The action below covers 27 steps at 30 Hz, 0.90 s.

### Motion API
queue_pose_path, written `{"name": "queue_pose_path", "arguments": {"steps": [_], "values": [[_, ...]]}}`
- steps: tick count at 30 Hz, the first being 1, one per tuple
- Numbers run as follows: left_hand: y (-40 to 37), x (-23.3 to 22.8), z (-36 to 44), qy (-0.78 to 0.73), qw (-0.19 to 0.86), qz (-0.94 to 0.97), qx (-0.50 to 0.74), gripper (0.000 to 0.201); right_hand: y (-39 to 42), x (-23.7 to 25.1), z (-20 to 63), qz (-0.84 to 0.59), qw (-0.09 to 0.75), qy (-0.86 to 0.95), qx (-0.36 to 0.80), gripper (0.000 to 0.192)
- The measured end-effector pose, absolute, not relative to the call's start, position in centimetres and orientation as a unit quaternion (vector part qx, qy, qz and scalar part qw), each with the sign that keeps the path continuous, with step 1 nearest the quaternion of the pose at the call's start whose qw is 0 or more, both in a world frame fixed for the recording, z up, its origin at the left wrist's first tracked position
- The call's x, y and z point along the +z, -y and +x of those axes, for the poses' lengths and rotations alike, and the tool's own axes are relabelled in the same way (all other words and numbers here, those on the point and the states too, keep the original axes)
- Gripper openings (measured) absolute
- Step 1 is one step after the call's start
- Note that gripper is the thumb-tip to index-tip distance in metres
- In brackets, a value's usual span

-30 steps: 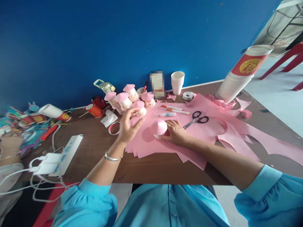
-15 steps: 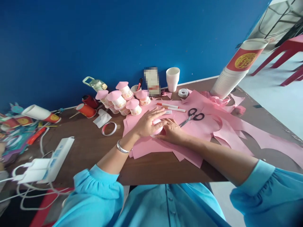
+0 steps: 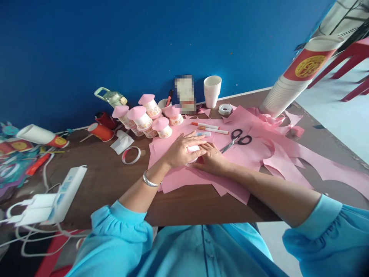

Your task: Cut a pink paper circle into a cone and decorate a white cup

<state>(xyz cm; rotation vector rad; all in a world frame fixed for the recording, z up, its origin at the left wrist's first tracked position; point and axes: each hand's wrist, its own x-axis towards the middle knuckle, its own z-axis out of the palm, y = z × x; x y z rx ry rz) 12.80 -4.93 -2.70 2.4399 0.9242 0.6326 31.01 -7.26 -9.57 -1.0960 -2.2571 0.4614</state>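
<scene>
A small paper cup with a pale pink top [image 3: 192,148] stands between my hands on the pink paper sheets [image 3: 175,180]. My left hand [image 3: 183,149] curves over its top and left side, thumb across the front. Against its right side, my right hand [image 3: 212,156] is wrapped with the fingers bent. Most of the cup is hidden by both hands. Just beyond my fingers lies a small white tube [image 3: 203,134]. Black-handled scissors [image 3: 235,140] rest to the right, below two capped markers [image 3: 210,128].
Several cups with pink cone tops [image 3: 140,117] stand at back left. A roll of tape [image 3: 131,155] lies left, near a power strip [image 3: 69,194]. White cups [image 3: 212,92] are stacked by the wall; a tall leaning cup stack [image 3: 284,96] stands right, beside paper scraps [image 3: 288,169].
The view has shifted slightly. Both hands stay around the small cup, and its pink top shows less between them. The white tube beyond my fingers is more visible.
</scene>
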Motion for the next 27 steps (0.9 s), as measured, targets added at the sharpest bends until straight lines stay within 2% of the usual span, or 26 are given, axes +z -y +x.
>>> {"name": "queue_pose_path", "arguments": {"steps": [5, 8, 16, 22, 27], "values": [[4.8, -2.3, 12.0, -0.348, 0.267, 0.869, 0.228, 0.051, 7.3, -9.1, 31.0, -0.407, 0.281, 0.851, 0.176, 0.050], [4.9, -2.1, 11.5, -0.351, 0.284, 0.864, 0.224, 0.054, 7.2, -9.2, 31.0, -0.406, 0.283, 0.851, 0.177, 0.047], [4.9, -2.1, 11.9, -0.353, 0.285, 0.873, 0.179, 0.061, 7.1, -9.7, 31.0, -0.402, 0.302, 0.848, 0.170, 0.053], [5.1, -2.0, 10.3, -0.356, 0.328, 0.845, 0.227, 0.096, 7.1, -9.2, 31.1, -0.401, 0.281, 0.853, 0.179, 0.040], [6.1, -2.2, 7.7, -0.393, 0.359, 0.824, 0.196, 0.116, 7.0, -9.0, 31.3, -0.398, 0.291, 0.849, 0.190, 0.052]]}}
